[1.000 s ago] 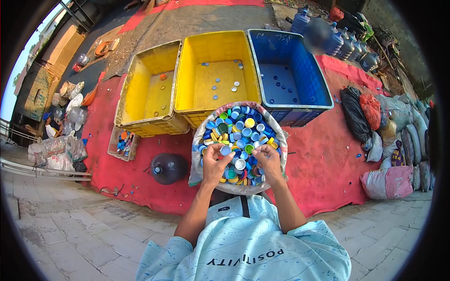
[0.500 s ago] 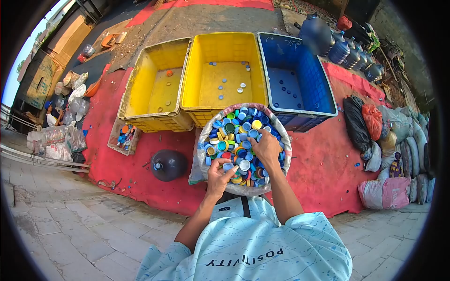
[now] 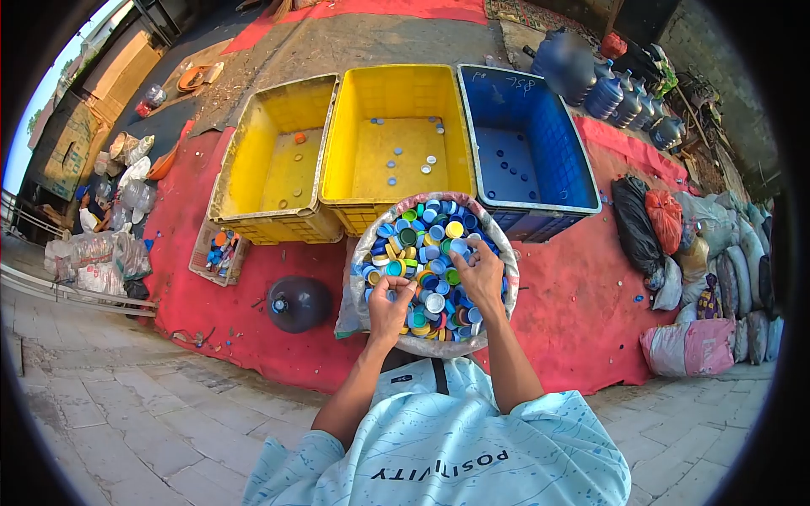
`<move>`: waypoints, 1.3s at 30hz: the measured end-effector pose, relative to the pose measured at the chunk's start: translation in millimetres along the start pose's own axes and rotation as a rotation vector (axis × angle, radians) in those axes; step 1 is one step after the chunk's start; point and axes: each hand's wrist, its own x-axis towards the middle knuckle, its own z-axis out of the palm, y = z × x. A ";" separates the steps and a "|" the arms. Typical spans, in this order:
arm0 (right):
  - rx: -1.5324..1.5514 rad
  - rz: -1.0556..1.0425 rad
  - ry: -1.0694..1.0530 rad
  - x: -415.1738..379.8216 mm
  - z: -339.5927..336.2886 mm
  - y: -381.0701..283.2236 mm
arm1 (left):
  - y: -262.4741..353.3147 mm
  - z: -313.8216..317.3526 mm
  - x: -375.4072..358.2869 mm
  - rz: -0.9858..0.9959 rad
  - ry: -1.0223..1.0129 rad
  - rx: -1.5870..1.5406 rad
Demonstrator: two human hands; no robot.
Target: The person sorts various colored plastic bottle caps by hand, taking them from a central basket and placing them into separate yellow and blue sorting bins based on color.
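Over the near left of the sack [image 3: 439,347], the left hand [image 3: 389,312] is bending its thumb and fingers together; whether its grip is holding anything, I cannot tell. Over the sack's right half, the right hand [image 3: 483,277] is pinching a light blue cap [image 3: 458,245] at its fingertips. Loose bottle caps [image 3: 434,302] are filling the sack almost to its rolled rim. A light grip on the cap's edge is probably suiting best, since neighbouring caps are crowding the fingers; holding both wrists above the sack's rim should be avoiding snags.

Left of the sack, a dark plastic jug [image 3: 299,304] is resting close by, narrowing that side. Right of the sack, the red mat [image 3: 561,312] is spreading out, likely giving more elbow room. Just beyond the sack, the middle yellow crate [image 3: 405,88] and the blue crate [image 3: 550,156] are presenting raised edges needing clearance; beyond and left, another yellow crate [image 3: 251,169] is standing.
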 end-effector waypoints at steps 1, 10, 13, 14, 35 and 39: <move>0.049 0.025 0.005 -3.0 -3.2 1.5 | -2.2 0.5 7.4 0.141 0.008 0.165; 0.500 0.232 -0.030 -39.1 -28.1 14.1 | 12.7 20.8 59.5 0.480 -0.075 0.909; 0.540 0.251 -0.056 -49.4 -30.7 23.0 | 14.7 21.9 66.3 0.459 -0.165 0.966; 0.543 0.260 -0.064 -52.6 -31.6 23.9 | 15.5 22.6 68.2 0.452 -0.192 0.986; 0.736 0.319 -0.227 -78.5 -18.0 19.8 | 15.3 21.9 77.4 0.431 -0.269 0.978; 0.717 0.316 -0.248 -79.1 -15.9 19.8 | 14.3 16.2 75.6 0.512 -0.291 0.955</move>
